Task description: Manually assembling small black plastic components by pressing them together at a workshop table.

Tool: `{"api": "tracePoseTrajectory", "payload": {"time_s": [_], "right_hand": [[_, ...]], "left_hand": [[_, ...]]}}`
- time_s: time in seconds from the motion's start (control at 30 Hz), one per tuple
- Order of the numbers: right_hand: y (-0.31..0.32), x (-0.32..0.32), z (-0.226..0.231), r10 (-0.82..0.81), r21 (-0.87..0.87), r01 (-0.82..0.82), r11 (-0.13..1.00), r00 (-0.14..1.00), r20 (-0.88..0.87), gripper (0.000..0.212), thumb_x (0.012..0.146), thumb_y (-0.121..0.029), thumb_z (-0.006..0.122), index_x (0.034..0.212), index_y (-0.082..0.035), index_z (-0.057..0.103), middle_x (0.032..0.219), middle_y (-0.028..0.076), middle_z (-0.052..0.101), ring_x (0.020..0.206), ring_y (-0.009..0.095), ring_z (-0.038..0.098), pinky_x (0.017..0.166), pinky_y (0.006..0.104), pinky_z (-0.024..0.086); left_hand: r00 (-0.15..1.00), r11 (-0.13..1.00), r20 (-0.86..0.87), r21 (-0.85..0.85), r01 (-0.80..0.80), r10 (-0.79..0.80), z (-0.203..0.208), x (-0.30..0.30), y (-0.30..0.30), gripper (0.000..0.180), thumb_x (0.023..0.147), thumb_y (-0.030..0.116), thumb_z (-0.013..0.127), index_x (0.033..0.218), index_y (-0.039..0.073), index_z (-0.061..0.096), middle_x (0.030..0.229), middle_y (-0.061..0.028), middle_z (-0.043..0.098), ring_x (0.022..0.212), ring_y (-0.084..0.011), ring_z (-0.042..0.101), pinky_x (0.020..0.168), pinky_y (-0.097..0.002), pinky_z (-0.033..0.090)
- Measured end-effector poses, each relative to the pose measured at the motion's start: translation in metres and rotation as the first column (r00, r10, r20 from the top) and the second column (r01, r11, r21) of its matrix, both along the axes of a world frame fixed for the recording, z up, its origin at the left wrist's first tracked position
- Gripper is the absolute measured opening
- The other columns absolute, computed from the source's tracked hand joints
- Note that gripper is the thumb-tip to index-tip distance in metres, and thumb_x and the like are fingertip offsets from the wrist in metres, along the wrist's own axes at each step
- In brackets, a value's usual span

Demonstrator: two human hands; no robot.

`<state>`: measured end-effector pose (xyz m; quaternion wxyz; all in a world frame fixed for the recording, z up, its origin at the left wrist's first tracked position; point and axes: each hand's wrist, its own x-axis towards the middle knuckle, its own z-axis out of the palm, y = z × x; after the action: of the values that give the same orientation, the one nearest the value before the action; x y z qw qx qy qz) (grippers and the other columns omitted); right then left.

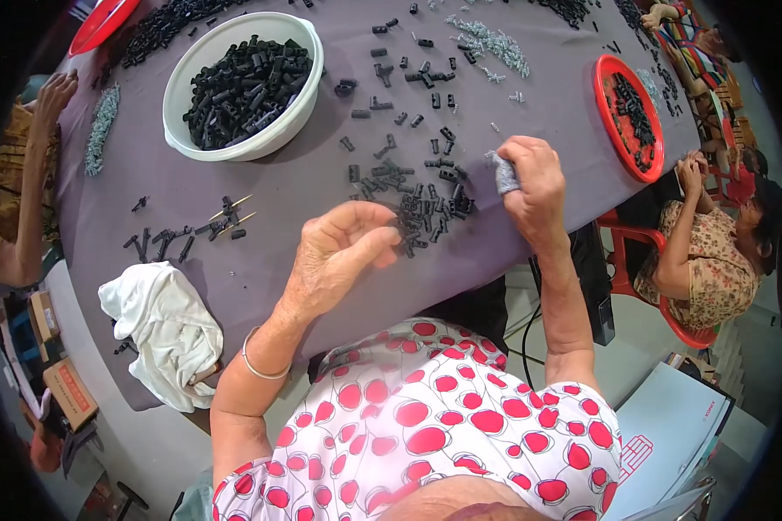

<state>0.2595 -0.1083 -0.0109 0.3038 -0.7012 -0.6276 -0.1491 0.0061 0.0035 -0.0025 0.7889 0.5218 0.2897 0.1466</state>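
Note:
My left hand (339, 256) hovers at the near-left edge of a loose pile of small black plastic parts (421, 213). Its fingers are loosely curled, the thumb and forefinger apart, and I see nothing between them. To the right of the pile, my right hand (534, 187) is closed, fingers bent over. A grey cloth-like wrapping (505, 174) shows at its thumb side; whether the fingers pinch a small part is hidden. More short black tubular pieces (381, 102) lie scattered beyond the pile.
A white tub (175, 139) full of black parts stands far left. White cloth (161, 326) hangs at the near-left table edge, near black pieces and thin sticks (235, 215). Silvery small pieces (493, 45) lie far off. A red tray (601, 95) sits right; other people sit around.

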Motion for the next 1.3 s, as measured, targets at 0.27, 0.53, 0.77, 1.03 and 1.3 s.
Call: {"api": "tracePoseTrajectory", "payload": {"time_s": [0.27,0.53,0.77,1.03,1.3], "right_hand": [[-0.004,-0.008,0.002,-0.089,-0.1,0.038,0.994,0.815,-0.573,0.035,0.058,0.011,0.057,0.09,-0.004,0.058,0.087,0.009,0.06,0.082,0.031,0.059,0.077,0.0352,0.045],[-0.001,0.008,0.001,-0.009,-0.1,0.014,0.995,0.999,0.053,0.045,0.056,0.009,0.057,0.099,-0.004,0.056,0.09,0.01,0.058,0.087,0.029,0.056,0.076,0.038,0.043],[0.001,0.004,0.005,-0.029,-0.1,0.04,0.994,0.994,0.102,0.043,0.059,0.012,0.053,0.099,-0.003,0.056,0.087,0.011,0.059,0.083,0.028,0.059,0.076,0.0371,0.046],[0.001,-0.031,0.013,0.075,0.014,-0.093,0.996,0.69,-0.72,0.038,0.068,0.015,0.053,0.103,-0.001,0.055,0.09,0.006,0.061,0.081,0.013,0.059,0.076,0.0247,0.047],[0.009,-0.068,0.057,0.282,-0.01,-0.363,0.932,0.741,-0.609,0.035,0.07,0.012,0.064,0.102,-0.001,0.056,0.087,0.007,0.063,0.078,0.017,0.062,0.074,0.0279,0.051]], "left_hand": [[1.0,1.0,0.022,-0.02,-0.017,0.018,-0.001,0.001,-0.001,0.019,0.087,0.008,0.064,0.103,-0.001,0.062,0.084,-0.005,0.067,0.071,-0.0092,0.063,0.064,-0.0211,0.051],[1.0,1.0,0.0,-0.005,-0.01,0.01,0.0,0.002,-0.001,0.017,0.089,0.006,0.063,0.104,-0.002,0.062,0.085,-0.0072,0.067,0.069,-0.0093,0.062,0.065,-0.0209,0.051],[1.0,1.0,-0.018,0.015,-0.005,0.005,0.002,0.001,-0.001,0.017,0.088,0.005,0.064,0.103,-0.001,0.062,0.084,-0.0062,0.067,0.069,-0.009,0.062,0.064,-0.0204,0.051],[0.996,0.996,0.042,0.03,-0.079,0.077,0.003,0.003,-0.006,0.014,0.087,0.004,0.065,0.1,-0.002,0.061,0.083,-0.0051,0.066,0.068,-0.0097,0.062,0.063,-0.0203,0.051],[0.981,0.994,0.161,-0.039,-0.1,0.105,-0.002,0.005,-0.003,0.02,0.087,0.005,0.064,0.104,-0.006,0.063,0.084,-0.008,0.068,0.069,-0.0101,0.064,0.062,-0.0218,0.053]]}}
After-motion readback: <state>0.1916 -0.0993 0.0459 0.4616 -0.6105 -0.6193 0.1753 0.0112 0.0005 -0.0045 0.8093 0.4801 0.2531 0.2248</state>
